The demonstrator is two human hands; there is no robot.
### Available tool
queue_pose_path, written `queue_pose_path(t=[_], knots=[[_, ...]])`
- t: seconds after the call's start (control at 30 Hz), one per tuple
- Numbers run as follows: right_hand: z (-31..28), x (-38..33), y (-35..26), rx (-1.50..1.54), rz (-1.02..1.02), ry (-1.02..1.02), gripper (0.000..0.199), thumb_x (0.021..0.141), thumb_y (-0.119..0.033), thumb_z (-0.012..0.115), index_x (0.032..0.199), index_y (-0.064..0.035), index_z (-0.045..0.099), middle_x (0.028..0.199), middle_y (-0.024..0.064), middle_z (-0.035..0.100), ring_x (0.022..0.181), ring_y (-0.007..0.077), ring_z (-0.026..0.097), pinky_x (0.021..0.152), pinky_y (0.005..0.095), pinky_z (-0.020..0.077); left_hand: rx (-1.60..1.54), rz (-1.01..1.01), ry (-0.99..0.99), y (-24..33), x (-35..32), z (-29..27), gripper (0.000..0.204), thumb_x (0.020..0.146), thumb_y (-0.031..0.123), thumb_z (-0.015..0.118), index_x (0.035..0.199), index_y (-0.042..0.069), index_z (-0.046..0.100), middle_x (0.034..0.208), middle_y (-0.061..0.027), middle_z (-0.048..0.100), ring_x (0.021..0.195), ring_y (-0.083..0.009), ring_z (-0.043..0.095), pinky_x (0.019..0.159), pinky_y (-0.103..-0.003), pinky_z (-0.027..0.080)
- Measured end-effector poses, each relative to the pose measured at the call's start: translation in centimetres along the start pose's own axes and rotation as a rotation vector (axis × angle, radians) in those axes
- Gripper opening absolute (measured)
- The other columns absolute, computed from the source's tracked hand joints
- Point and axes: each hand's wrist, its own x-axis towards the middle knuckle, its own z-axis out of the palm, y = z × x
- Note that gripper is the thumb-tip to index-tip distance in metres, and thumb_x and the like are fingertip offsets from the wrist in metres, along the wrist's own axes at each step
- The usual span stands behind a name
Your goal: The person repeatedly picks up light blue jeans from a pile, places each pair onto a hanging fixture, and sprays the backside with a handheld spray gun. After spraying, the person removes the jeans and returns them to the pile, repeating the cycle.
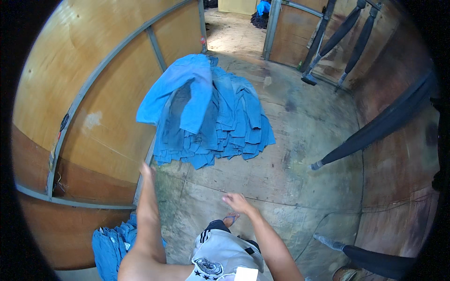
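A tall stack of blue denim garments (225, 126) lies on the plywood floor against the left wall. One blue denim garment (180, 91) is spread loosely over the top of the stack, apart from both hands. My left hand (147, 172) reaches forward just below the stack's near left corner, fingers extended, holding nothing. My right hand (238, 203) is lower and to the right, palm down with fingers apart, also holding nothing.
A plywood wall with grey metal framing (101, 75) curves along the left. A second pile of blue denim (112, 246) lies at my lower left. Dark padded poles (375, 126) lean along the right wall. More dark and blue cloth (260, 13) lies in the far doorway.
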Motion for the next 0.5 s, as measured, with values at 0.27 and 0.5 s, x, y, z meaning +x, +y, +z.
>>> queue_pose_path(t=[0.27,0.5], knots=[[21.8,-34.9,33.8,1.251,0.971,1.097,0.029,0.096,-0.027,0.056,0.117,-0.0076,0.06,0.095,0.0149,0.065,0.073,0.0298,0.066,0.056,0.0394,0.0551,1.609,-0.417,-0.946,-29.6,-23.2,-6.4,0.051,0.087,0.03,0.068,0.128,0.001,0.061,0.123,-0.0299,0.062,0.102,-0.0402,0.069,0.087,-0.045,0.057],[38.9,-56.3,23.7,1.347,1.203,1.707,0.024,0.096,-0.021,0.053,0.11,-0.004,0.063,0.084,0.0162,0.067,0.067,0.0255,0.065,0.054,0.0368,0.0517,1.634,-0.057,-1.931,-33.0,-28.4,12.5,0.043,0.091,0.023,0.064,0.129,0.003,0.06,0.106,-0.0174,0.07,0.082,-0.0262,0.07,0.072,-0.041,0.058]])
